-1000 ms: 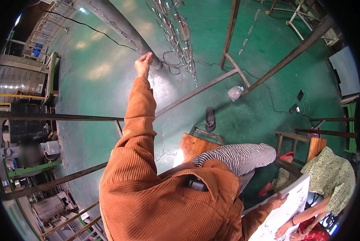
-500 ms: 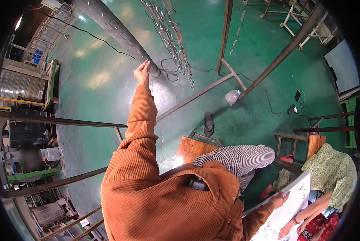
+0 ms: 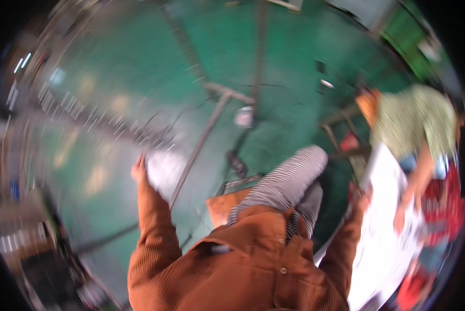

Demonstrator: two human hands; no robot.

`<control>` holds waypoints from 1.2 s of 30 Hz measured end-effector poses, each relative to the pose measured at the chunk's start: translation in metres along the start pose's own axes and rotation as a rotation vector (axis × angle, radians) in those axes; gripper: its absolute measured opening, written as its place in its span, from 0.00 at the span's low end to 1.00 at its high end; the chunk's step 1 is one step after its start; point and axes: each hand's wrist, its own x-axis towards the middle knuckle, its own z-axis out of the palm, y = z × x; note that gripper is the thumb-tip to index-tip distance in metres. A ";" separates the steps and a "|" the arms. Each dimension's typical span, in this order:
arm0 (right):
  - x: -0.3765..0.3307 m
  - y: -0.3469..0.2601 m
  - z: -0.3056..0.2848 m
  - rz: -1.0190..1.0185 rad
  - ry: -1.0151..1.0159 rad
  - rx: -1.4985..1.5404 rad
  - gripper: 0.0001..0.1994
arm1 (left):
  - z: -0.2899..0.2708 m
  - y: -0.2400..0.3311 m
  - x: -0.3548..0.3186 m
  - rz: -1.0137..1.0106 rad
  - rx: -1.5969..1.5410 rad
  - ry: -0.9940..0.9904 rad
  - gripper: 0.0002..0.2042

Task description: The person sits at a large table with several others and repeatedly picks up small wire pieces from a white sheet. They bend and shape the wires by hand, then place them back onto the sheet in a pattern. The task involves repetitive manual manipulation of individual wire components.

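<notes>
Blurry shiny green floor [image 3: 113,103] w/ a grey metal bar [image 3: 199,145] across it. Left hand [image 3: 138,168] is up near that bar, fingers too blurry to tell. Right hand [image 3: 364,199] holds the big white paper sheet [image 3: 385,233], fingers shut on its edge.

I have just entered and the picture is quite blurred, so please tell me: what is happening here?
A person in an orange-brown corduroy jacket looks down over a green floor. The left hand is stretched out over the floor, near a blurred metal bar; whether it holds anything cannot be told. The right hand rests at the edge of a large white sheet. Another person in a light green patterned top also has a hand on that sheet.
</notes>
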 end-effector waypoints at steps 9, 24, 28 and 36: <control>-0.112 -0.162 -0.073 0.106 0.116 0.528 0.06 | 0.206 -0.008 -0.192 -0.132 -0.322 -0.864 0.13; -0.203 -0.223 -0.125 0.631 0.477 0.814 0.11 | 0.266 0.257 -0.480 0.827 -0.039 -2.193 0.11; -0.241 -0.205 -0.140 0.886 0.525 0.716 0.11 | 0.248 0.235 -0.530 1.013 -0.012 -2.286 0.08; -0.300 -0.160 -0.156 1.041 0.740 0.608 0.05 | 0.192 0.230 -0.618 1.591 0.120 -2.316 0.06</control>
